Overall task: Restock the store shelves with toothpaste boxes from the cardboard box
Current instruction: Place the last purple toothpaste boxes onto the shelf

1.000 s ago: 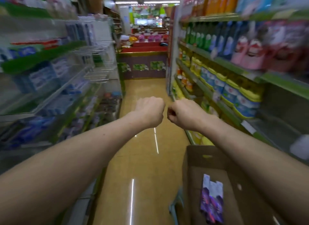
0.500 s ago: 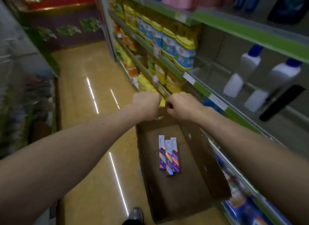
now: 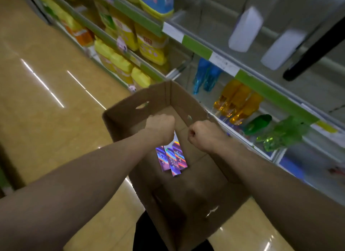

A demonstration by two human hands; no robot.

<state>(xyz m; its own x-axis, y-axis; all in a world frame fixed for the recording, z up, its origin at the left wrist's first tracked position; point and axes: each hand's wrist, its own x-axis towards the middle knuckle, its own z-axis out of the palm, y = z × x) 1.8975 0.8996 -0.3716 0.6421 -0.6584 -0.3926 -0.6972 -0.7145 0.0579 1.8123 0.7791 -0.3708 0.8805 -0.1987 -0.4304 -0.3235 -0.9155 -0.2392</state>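
Bare forearms, dark clothing lower down

I am counting one cardboard box, and three toothpaste boxes are lying inside it. I am showing two grips, the left grip and the right grip. On the shelves two white bottles are standing, and lower down two blue bottles and three orange bottles. The green bottles are looking like two, but blur is making this unsure. The yellow packs are blurring too much for counting.
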